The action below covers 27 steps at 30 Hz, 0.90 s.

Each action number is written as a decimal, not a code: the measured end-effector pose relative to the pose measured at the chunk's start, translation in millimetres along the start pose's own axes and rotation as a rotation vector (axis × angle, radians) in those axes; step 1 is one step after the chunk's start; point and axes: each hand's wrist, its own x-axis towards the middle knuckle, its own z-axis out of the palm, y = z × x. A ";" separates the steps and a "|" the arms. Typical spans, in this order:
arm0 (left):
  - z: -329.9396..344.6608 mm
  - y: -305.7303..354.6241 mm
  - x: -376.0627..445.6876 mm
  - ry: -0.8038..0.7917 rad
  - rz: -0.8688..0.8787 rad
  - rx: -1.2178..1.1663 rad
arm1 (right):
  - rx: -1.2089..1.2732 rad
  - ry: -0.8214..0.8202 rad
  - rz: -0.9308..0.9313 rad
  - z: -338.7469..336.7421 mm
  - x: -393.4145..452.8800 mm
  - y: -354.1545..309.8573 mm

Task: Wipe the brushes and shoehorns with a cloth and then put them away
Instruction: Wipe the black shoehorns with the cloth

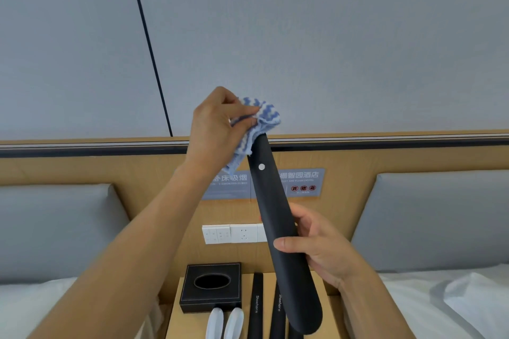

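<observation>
Single head-worn view, facing forward at the headboard wall, hands close.

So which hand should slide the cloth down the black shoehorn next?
Left. The left hand already holds the cloth bunched over the shoehorn top end, while the right hand grips its middle to steady it.

Left arm extends up and forward, forearm bare. Left hand is closed, fingers pinched on a blue-and-white cloth bunched over the upper end of a black shoehorn. Right hand sits lower and nearer the body, gripping the shoehorn at mid-length, thumb across its front, fingers curled behind.
</observation>
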 end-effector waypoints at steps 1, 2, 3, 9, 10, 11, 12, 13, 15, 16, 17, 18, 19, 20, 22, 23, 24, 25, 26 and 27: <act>-0.5 -1.1 4.6 0.010 -0.008 -0.001 | -0.004 -0.001 0.003 0.2 0.2 -0.2; -0.7 -1.8 8.6 0.020 -0.008 0.008 | -0.007 -0.001 0.005 0.0 0.7 -0.6; -0.4 -2.0 11.1 0.030 -0.003 0.024 | -0.010 -0.001 0.006 -0.5 1.2 -1.1; 12.5 5.0 -6.4 0.042 0.032 -0.015 | -0.018 0.017 0.005 -7.2 1.6 0.0; 17.3 7.4 -14.5 0.022 0.048 -0.015 | -0.007 0.023 -0.001 -8.7 1.7 1.2; 22.4 10.3 -23.6 -0.006 0.063 -0.008 | 0.009 0.031 -0.009 -10.5 1.5 2.6; 27.7 13.1 -33.3 -0.039 0.080 0.002 | 0.029 0.044 -0.016 -12.7 1.2 4.4; 33.0 15.5 -43.6 -0.073 0.102 0.009 | 0.047 0.058 -0.018 -15.4 0.3 6.7; 41.8 18.8 -64.3 -0.157 0.145 -0.014 | 0.078 0.085 -0.013 -21.7 -2.9 13.2; 45.3 19.0 -73.7 -0.208 0.163 -0.039 | 0.089 0.097 -0.007 -25.2 -5.2 17.1; 48.4 17.7 -81.9 -0.261 0.178 -0.062 | 0.100 0.106 0.005 -28.5 -7.8 21.8; 51.2 15.3 -89.3 -0.310 0.185 -0.075 | 0.115 0.109 0.025 -31.0 -11.0 27.2; 54.0 11.7 -95.6 -0.353 0.182 -0.073 | 0.131 0.106 0.050 -33.5 -14.5 33.1; 57.2 7.6 -101.9 -0.387 0.166 -0.058 | 0.144 0.102 0.074 -35.2 -18.6 40.0; 64.0 -1.8 -115.2 -0.435 0.100 -0.019 | 0.154 0.124 0.115 -38.7 -29.2 55.0; 67.6 -7.3 -122.5 -0.452 0.056 -0.003 | 0.166 0.160 0.135 -41.2 -34.7 62.3; 70.9 -13.0 -131.1 -0.466 0.007 0.010 | 0.181 0.212 0.160 -43.9 -40.3 69.6; 73.8 -18.9 -140.8 -0.478 -0.044 0.015 | 0.193 0.271 0.192 -47.4 -46.4 77.4; 76.0 -24.5 -151.0 -0.490 -0.094 0.011 | 0.202 0.330 0.223 -50.9 -52.1 85.0; 77.8 -29.8 -161.3 -0.502 -0.140 0.001 | 0.205 0.387 0.256 -54.6 -57.5 92.8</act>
